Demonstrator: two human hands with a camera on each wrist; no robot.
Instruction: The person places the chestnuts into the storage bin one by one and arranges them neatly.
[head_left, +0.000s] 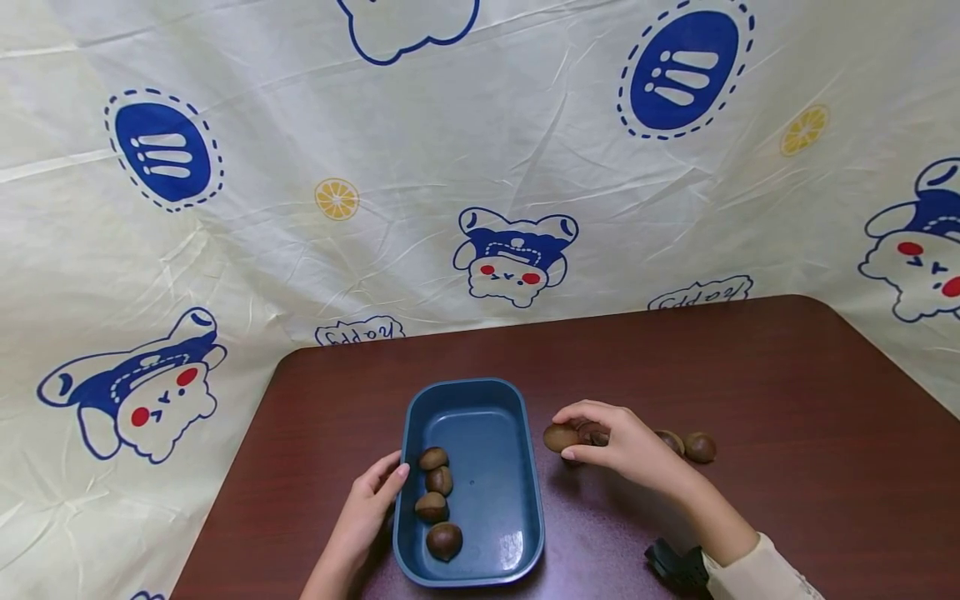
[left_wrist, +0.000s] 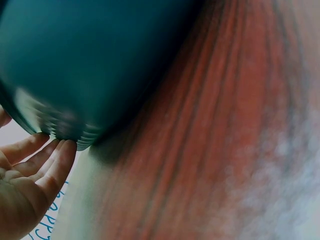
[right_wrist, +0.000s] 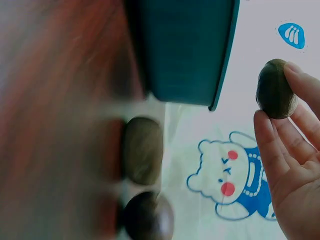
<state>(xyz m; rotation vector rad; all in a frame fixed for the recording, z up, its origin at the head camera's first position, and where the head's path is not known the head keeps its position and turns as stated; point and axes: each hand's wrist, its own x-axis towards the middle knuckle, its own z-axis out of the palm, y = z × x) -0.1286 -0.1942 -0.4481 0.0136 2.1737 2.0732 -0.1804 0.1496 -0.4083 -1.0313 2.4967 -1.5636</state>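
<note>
A blue plastic box (head_left: 491, 467) stands on the table with several brown chestnuts (head_left: 444, 541) lined up along its left side. At its left wall, my left hand (head_left: 367, 504) holds the rim, thumb on the edge and fingers against the outside, as the left wrist view shows. Just right of the box, my right hand (head_left: 622, 442) pinches a chestnut (right_wrist: 276, 89) between thumb and fingertips, raised above the table. More chestnuts (head_left: 701, 447) lie on the table behind and beside the right hand, partly hidden by it; two chestnuts (right_wrist: 143, 150) show in the right wrist view.
The dark red-brown table (head_left: 810, 400) reaches back to a pale printed cloth (head_left: 420, 133) hanging behind it. A black device (head_left: 675, 568) sits at the right wrist, by the light sleeve (head_left: 757, 575).
</note>
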